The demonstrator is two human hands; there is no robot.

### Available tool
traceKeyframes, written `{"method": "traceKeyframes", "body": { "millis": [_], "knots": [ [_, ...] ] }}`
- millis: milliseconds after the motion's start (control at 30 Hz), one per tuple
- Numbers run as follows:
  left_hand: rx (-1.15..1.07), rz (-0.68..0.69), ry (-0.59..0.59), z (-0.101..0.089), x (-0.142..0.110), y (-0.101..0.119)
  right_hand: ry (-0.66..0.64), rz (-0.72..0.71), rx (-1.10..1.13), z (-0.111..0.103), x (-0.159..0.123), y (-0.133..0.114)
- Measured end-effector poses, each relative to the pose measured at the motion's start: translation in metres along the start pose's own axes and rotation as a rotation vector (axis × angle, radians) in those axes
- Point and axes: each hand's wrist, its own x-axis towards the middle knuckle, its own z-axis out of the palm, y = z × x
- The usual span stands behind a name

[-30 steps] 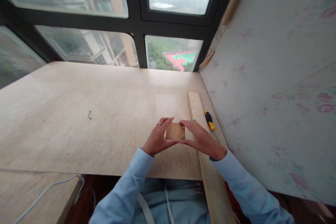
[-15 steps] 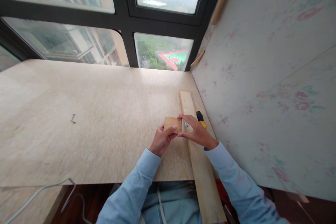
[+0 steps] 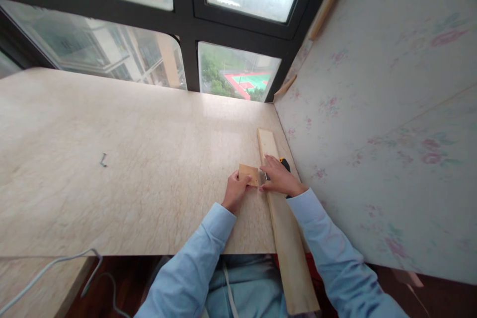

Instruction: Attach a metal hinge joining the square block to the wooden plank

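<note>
While your left hand grasps the wooden piece, the plank overhangs the tabletop's front edge. Your right hand, its grip indeterminable, partly covers the tool handle.

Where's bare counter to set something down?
Widest patch: the counter between the screws and the left hand, which grips a small wooden board. Another: between the screws and the window frame. Crowded: the right side, where wooden plank, screwdriver and right hand bunch near the floral wall.
</note>
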Motion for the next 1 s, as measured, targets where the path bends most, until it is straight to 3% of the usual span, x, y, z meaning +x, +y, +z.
{"method": "traceKeyframes", "body": {
  "millis": [467, 733, 1000],
  "knots": [
    [-0.056, -0.017, -0.037, -0.006, 0.0, -0.005, -0.206, 0.044, -0.122, -0.025, 0.03, -0.011],
    [-0.11, -0.012, -0.064, -0.007, 0.001, -0.006, -0.201, 0.074, -0.085, -0.022, 0.032, -0.009],
    [-0.169, -0.068, -0.112, -0.005, 0.003, 0.0, -0.094, 0.021, 0.041, -0.019, 0.022, 0.001]
  ]
}}
